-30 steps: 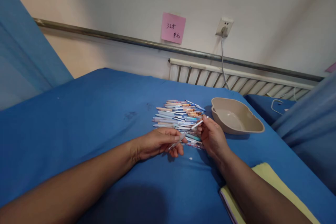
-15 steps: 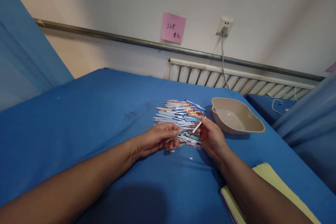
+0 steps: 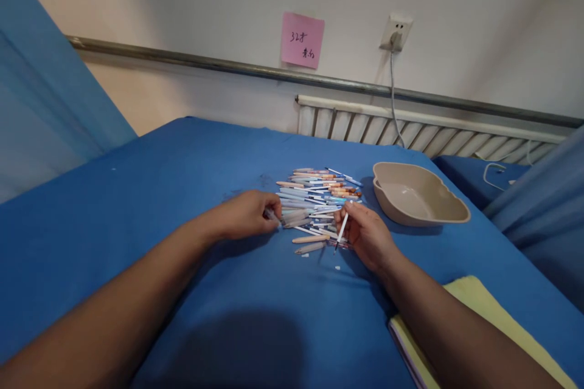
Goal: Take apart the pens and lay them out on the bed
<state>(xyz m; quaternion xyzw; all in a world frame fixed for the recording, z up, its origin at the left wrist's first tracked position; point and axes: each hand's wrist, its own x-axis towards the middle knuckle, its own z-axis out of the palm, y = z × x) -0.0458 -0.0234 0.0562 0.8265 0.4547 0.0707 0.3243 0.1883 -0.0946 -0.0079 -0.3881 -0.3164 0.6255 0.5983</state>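
Note:
A pile of pens and white refills (image 3: 303,196) lies on the blue cloth, most of them pointing sideways. My right hand (image 3: 367,234) is at the pile's right side, its fingers pinching a white pen refill (image 3: 342,228) that slants down to a dark tip. At the left edge of the pile, my left hand (image 3: 250,214) is closed around a greyish pen barrel (image 3: 271,214), partly hidden by the fingers. A peach pen (image 3: 310,239) and a grey pen (image 3: 311,248) lie at the near side of the pile.
A beige basin (image 3: 420,219) stands right of the pile. Folded yellow cloth (image 3: 483,301) lies under my right forearm. Small white scraps (image 3: 337,267) dot the blue cloth (image 3: 182,158). Behind are a radiator (image 3: 356,124), a pipe and a plugged socket (image 3: 396,33).
My left hand has moved left and up from the middle of the pile, taking the greyish barrel along. The refill in my right hand now points more steeply down. The view has shifted slightly.

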